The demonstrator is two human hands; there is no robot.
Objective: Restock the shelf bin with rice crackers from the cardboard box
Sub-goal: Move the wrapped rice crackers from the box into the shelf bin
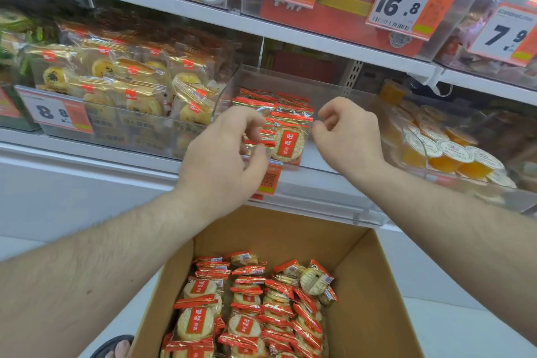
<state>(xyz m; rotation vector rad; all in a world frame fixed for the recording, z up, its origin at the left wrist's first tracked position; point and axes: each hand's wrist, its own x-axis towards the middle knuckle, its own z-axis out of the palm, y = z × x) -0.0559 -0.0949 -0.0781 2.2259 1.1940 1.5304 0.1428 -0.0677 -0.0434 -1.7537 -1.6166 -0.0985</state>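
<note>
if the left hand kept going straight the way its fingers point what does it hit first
Probably the rice crackers stacked in the clear shelf bin: the left hand's curled fingers point up and right at that stack. Depth is unclear, so it may already touch them.
</note>
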